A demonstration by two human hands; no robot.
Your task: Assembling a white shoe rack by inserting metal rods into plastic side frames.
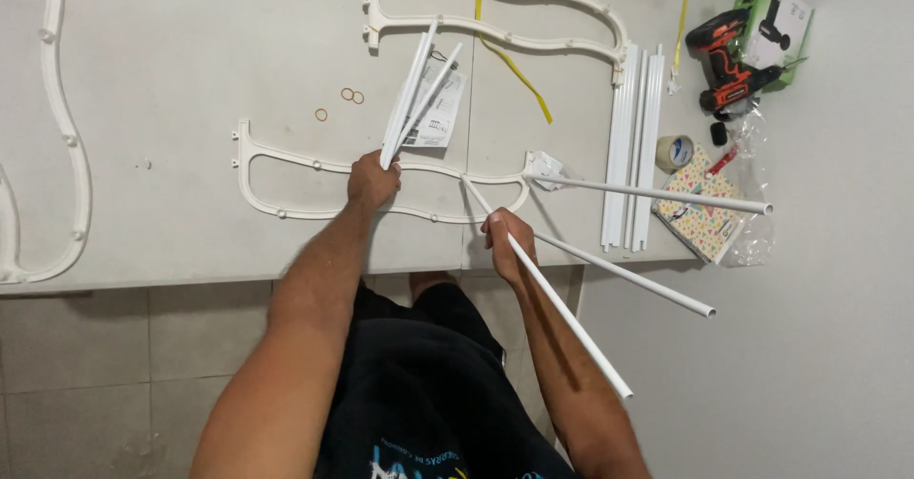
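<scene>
Long white tube (557, 303) (plain, slim), right hand (505, 241)

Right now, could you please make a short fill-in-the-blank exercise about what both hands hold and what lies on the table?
1. The left hand grips a bundle of thin ____ rods.
2. The right hand holds one long white ____.
3. The orange and black power drill lies at the table's far ____ corner.
4. A ____ strap crosses the wavy white frame.

Missing words: white; tube; right; yellow
</scene>
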